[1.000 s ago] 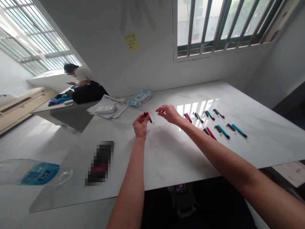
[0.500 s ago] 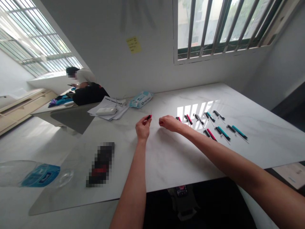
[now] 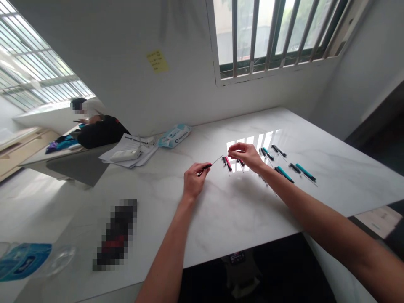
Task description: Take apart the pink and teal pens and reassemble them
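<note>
My left hand (image 3: 193,180) is closed around black and red pen parts (image 3: 206,166). A thin pen refill (image 3: 217,160) sticks out from them to the upper right. My right hand (image 3: 246,154) hovers just right of the refill's tip, its fingers curved and thumb apart, with nothing visible in them. Below its fingertips lies a disassembled red pen (image 3: 227,163), its black part and thin refill beside it. Farther right are teal pen barrels (image 3: 305,171), each laid out with black parts and a refill. My right hand and forearm hide some of the pieces.
A pack of wipes (image 3: 175,135) and papers (image 3: 129,152) with a white device lie at the back left. A blurred dark item (image 3: 116,235) and a plastic bottle (image 3: 28,261) are at the left. Another person (image 3: 93,111) sits at a farther table.
My right hand has moved right and up, from beside my left hand to over the laid-out pens. A refill now shows extending from the parts in my left hand. The view has shifted right.
</note>
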A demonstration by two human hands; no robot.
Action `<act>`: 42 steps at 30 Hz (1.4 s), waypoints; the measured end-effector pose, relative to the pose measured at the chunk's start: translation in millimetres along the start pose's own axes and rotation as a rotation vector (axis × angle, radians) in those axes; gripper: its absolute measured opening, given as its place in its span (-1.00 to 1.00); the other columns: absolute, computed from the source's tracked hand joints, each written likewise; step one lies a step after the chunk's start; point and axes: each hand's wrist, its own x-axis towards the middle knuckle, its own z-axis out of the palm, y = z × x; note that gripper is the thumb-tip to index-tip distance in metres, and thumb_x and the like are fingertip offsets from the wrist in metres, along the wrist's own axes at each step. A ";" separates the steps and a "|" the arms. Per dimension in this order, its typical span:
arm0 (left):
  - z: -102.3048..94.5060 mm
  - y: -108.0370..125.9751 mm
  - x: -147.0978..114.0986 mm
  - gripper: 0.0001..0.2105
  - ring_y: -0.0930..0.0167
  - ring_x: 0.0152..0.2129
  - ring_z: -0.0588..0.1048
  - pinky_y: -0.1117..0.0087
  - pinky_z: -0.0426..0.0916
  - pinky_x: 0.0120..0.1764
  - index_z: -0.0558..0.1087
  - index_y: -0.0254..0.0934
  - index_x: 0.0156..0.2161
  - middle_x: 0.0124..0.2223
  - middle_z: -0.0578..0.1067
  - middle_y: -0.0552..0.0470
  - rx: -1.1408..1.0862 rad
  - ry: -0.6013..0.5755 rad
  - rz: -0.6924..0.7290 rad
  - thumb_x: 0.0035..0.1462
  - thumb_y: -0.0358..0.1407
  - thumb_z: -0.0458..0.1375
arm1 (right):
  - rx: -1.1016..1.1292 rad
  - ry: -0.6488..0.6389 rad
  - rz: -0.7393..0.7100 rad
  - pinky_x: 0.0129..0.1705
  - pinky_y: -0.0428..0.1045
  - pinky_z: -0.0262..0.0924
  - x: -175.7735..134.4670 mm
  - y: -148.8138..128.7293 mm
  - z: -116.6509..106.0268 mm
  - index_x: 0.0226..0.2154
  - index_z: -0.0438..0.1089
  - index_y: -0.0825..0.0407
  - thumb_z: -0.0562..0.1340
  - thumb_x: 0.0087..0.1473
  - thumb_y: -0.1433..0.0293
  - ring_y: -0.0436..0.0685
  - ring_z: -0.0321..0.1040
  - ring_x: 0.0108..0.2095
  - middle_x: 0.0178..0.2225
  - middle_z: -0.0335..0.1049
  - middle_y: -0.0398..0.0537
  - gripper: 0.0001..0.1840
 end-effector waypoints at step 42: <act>14.9 12.3 -3.8 -0.78 0.29 -0.25 0.65 0.27 0.55 -0.08 0.72 -0.16 -0.14 -0.13 0.69 -0.08 -0.214 -0.093 -0.076 0.17 -0.12 0.41 | -0.045 -0.192 -0.099 0.06 0.09 0.36 -12.3 -6.3 25.3 -0.20 0.63 -0.02 0.52 0.01 0.14 0.24 0.50 0.09 0.07 0.61 0.08 -0.66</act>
